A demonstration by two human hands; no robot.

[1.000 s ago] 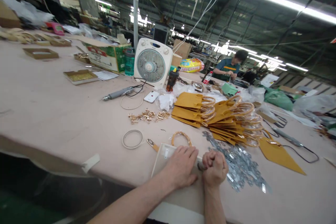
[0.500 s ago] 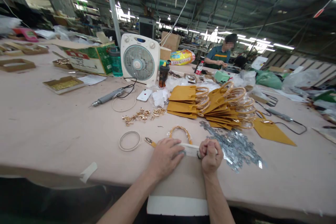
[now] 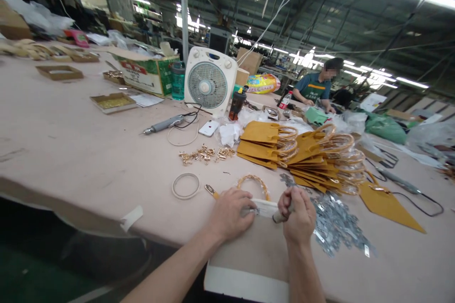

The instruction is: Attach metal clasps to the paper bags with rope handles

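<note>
My left hand [image 3: 228, 214] lies fingers-down on the top edge of a beige flat bag panel [image 3: 256, 251] at the table's near edge. My right hand [image 3: 297, 214] is closed in a fist round a small tool handle [image 3: 280, 217], its tip against the white strip [image 3: 265, 208] along that edge. A wrapped orange round handle [image 3: 253, 183] sticks out just beyond the panel. A gold clasp piece [image 3: 212, 191] lies left of it.
Silver metal plates [image 3: 332, 222] lie heaped to the right, with stacked mustard bags [image 3: 302, 154] behind. A white ring [image 3: 186, 185], gold fittings [image 3: 204, 154], an electric screwdriver [image 3: 163, 124], a phone [image 3: 208, 128] and a fan [image 3: 206, 83] sit further back. Another person [image 3: 316, 87] works at the far end.
The view swung left, then back. My right hand has turned and lifted slightly, so the tool's end shows below the fist. My left hand stays on the panel's edge.
</note>
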